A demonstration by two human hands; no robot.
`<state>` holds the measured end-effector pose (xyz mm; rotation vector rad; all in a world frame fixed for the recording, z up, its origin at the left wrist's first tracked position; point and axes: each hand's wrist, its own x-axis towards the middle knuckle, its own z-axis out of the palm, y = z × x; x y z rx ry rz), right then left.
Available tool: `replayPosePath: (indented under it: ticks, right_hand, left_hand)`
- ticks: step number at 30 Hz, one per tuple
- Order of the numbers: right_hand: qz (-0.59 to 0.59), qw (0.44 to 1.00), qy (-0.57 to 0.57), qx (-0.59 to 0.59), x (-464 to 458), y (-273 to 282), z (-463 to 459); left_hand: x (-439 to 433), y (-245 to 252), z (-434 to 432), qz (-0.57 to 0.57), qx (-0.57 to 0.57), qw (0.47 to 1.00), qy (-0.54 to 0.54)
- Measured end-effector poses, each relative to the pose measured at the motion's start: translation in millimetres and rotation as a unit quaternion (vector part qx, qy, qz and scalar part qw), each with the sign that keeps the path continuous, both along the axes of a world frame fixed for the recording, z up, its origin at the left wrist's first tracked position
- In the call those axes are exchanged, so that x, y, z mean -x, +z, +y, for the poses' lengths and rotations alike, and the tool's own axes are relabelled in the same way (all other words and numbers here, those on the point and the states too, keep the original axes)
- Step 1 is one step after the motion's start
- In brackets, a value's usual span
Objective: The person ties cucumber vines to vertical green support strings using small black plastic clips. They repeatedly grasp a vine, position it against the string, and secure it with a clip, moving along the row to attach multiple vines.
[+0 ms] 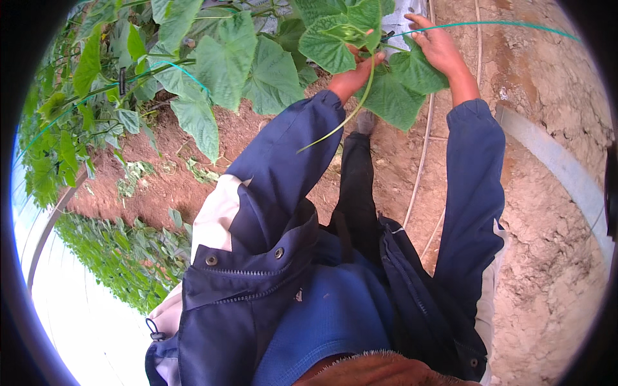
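My left hand (356, 73) is around the upper stem of a cucumber plant, partly covered by its leaves (329, 48). A thin pale green tendril (356, 108) curves down from there across my left sleeve. A small black clip (387, 36) sits by the stem, at the end of a green twine (487, 23). My right hand (438, 50) is to the right of the clip with its fingers apart. The twine passes at those fingers; no firm grip on it shows. Below the right hand spreads a broad leaf (417, 70).
More cucumber vines (222, 58) fill the upper left, with another black clip (122, 80) on a twine-supported stem. A thin hose (425, 140) runs along the bare soil (545, 193). A pale curved strip (555, 159) lies on the right. Further plants (130, 255) grow at lower left.
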<state>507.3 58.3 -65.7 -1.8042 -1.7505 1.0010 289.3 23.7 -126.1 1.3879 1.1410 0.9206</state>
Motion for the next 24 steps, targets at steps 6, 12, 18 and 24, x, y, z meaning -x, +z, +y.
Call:
replayPosePath:
  ticks: [6, 12, 18, 24]
  right_hand:
    - [-0.059, 0.992, 0.058, 0.091, 9, -13, -23]
    - [-0.017, 0.996, 0.085, 0.006, 13, -38, -32]
    - [-0.031, 0.996, 0.072, 0.043, 20, -43, -33]
    - [-0.079, 0.988, 0.131, -0.027, 28, -37, -26]
  left_hand:
    - [-3, -37, 19, -0.093, 0.067, 0.99, -0.085]
    - [14, -9, 50, -0.041, 0.029, 0.967, -0.248]
    - [22, 7, 64, -0.124, 0.201, 0.925, -0.298]
    - [35, 14, 62, -0.152, 0.028, 0.934, -0.321]
